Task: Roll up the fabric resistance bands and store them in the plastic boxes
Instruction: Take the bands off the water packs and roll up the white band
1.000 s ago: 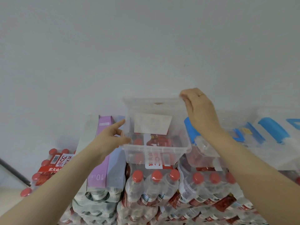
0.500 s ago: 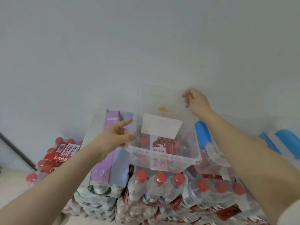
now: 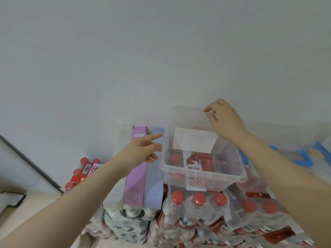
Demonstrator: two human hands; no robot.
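A: What is being done here?

B: A clear plastic box is being handled on top of packs of water bottles. It is empty, so it seems the box is only being made ready. No band is rolled yet.

A: How is the right hand held?

B: It is curled over the far top edge of the box, and the fingertips are pressed on the rim. The box looks tipped a little, so it may be gripped there, but a full grip cannot be told.

A: And the left hand?

B: It is spread wide, with nothing held. The box wall is touched, or nearly touched, just past its first finger. Which one cannot be told.

A: Where are the bands?

B: Two flat bands are laid right under the left hand: a purple band and a light blue band beside it, next to the box. They are still flat and unrolled.

A: What is needed next?

B: The box probably needs to be set flat and steady. Then one band has to be picked up with the free left hand and rolled tight, so it fits inside. More boxes with blue clips are seen past the right arm.
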